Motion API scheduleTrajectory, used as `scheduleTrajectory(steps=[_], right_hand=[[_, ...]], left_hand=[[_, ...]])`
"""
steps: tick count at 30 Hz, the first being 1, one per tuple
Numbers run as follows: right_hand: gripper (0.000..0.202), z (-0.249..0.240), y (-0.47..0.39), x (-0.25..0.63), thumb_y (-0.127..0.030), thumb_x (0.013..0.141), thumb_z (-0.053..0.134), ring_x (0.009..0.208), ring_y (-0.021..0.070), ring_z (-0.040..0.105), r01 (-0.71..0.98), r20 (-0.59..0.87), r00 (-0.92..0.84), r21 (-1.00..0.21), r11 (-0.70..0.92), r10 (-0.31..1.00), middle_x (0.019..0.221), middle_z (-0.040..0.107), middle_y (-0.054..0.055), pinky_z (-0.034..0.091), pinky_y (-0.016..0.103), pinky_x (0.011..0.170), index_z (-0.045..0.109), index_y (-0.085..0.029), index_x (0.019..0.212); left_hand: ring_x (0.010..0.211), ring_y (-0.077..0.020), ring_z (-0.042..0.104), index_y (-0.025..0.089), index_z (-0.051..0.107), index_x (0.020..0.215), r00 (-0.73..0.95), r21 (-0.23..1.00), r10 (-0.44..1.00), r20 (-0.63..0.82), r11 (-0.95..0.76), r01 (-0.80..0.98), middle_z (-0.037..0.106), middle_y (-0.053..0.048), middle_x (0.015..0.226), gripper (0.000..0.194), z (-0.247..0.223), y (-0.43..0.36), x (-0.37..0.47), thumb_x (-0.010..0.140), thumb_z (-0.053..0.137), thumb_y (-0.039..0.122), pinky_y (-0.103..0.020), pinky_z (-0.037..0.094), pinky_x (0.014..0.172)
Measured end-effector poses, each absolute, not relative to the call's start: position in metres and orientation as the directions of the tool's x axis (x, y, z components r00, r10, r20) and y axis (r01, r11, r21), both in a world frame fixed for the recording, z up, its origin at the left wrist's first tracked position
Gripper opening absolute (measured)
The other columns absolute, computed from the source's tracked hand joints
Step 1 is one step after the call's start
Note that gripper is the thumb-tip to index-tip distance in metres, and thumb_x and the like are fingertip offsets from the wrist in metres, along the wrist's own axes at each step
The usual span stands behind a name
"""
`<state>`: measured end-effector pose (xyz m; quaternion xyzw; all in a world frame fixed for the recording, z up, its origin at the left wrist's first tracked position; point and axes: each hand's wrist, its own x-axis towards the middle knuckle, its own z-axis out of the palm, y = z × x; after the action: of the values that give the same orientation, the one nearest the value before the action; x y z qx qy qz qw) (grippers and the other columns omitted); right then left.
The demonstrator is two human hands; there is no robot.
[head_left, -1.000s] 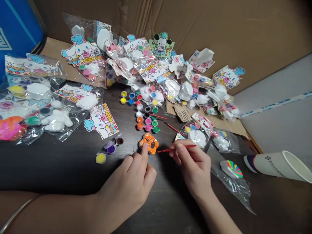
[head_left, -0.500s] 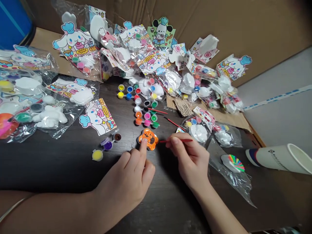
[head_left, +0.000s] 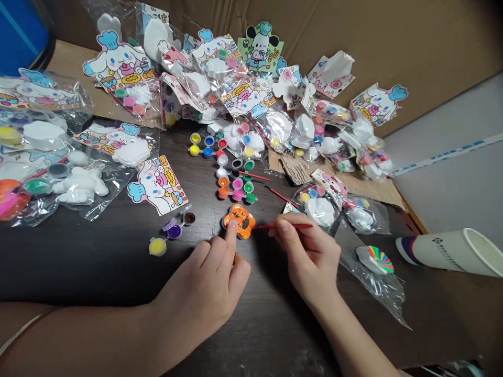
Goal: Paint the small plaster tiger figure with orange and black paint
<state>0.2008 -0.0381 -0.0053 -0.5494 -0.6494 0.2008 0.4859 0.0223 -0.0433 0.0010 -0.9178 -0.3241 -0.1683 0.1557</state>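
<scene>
A small orange tiger-face figurine [head_left: 238, 221] with dark stripes and a dark muzzle lies on the dark tabletop. The outstretched index finger of my left hand [head_left: 214, 280] presses down on it, while the other fingers curl loosely and grip nothing. My right hand [head_left: 308, 256] is closed in a pinch around a thin red paintbrush [head_left: 264, 226]. The brush's tip is at the figurine's right edge, beside the muzzle; whether it touches is too small to tell. Just beyond the figurine stand open paint pots [head_left: 237, 195] in several colours.
Purple, brown and yellow paint pots [head_left: 173, 231] sit at left. Two more brushes [head_left: 281, 196] lie past my right hand. Bagged white figurines [head_left: 277, 125] pile up along the back and left. A paper cup [head_left: 451, 252] and a rainbow-striped piece [head_left: 376, 260] are at right.
The view has shifted very slightly. My right hand and the brush have barely moved; my left fingertip remains on the figurine.
</scene>
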Motion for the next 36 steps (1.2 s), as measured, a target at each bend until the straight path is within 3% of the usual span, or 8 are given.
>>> scheduleTrajectory(steps=[4,8,12,19,36], right_hand=[[0.017,-0.0051,-0.0362,0.2009,-0.016,0.089,0.054,0.052,0.0071,0.052,0.487,0.383,0.053,-0.816,0.311,0.922,0.062,0.061,-0.003,0.038,0.018,0.045,0.062,-0.02,0.075],[0.017,-0.0057,-0.0329,0.2015,-0.017,0.089,0.054,0.054,0.0077,0.055,0.512,0.404,0.189,-0.818,0.261,0.895,0.061,0.062,-0.003,0.038,0.018,0.045,0.062,-0.02,0.074],[0.016,-0.0064,-0.0306,0.2011,-0.018,0.088,0.054,0.051,0.0078,0.053,0.505,0.388,0.094,-0.812,0.292,0.917,0.061,0.061,-0.003,0.037,0.019,0.043,0.062,-0.019,0.074],[0.017,-0.0092,-0.0295,0.2012,-0.02,0.09,0.054,0.05,0.0083,0.053,0.498,0.377,0.078,-0.817,0.292,0.923,0.062,0.063,-0.002,0.039,0.02,0.045,0.062,-0.019,0.075],[0.014,-0.0111,-0.03,0.2006,-0.021,0.089,0.056,0.048,0.0077,0.05,0.462,0.355,0.131,-0.848,0.259,0.926,0.064,0.066,-0.001,0.038,0.02,0.044,0.064,-0.02,0.077]], left_hand=[[0.062,-0.019,0.051,0.015,0.057,0.075,0.722,-0.161,0.547,0.423,-0.739,0.654,0.069,-0.021,0.112,0.024,0.0014,-0.0442,0.0226,0.083,0.039,0.001,-0.032,0.03,0.056],[0.062,-0.0187,0.05,0.015,0.057,0.076,0.733,-0.163,0.544,0.408,-0.746,0.645,0.069,-0.021,0.112,0.022,0.001,-0.0434,0.0231,0.083,0.041,0.002,-0.032,0.03,0.056],[0.061,-0.0185,0.05,0.016,0.056,0.074,0.721,-0.158,0.548,0.425,-0.739,0.655,0.07,-0.02,0.111,0.022,0.0011,-0.0429,0.0233,0.083,0.041,0.002,-0.032,0.031,0.056],[0.06,-0.018,0.051,0.016,0.056,0.076,0.737,-0.172,0.54,0.408,-0.747,0.642,0.07,-0.02,0.11,0.02,0.0025,-0.0429,0.0221,0.081,0.043,0.002,-0.032,0.03,0.056],[0.059,-0.0186,0.048,0.016,0.056,0.075,0.735,-0.175,0.546,0.403,-0.742,0.647,0.069,-0.02,0.112,0.023,0.0033,-0.0419,0.0232,0.082,0.039,0.001,-0.033,0.029,0.056]])
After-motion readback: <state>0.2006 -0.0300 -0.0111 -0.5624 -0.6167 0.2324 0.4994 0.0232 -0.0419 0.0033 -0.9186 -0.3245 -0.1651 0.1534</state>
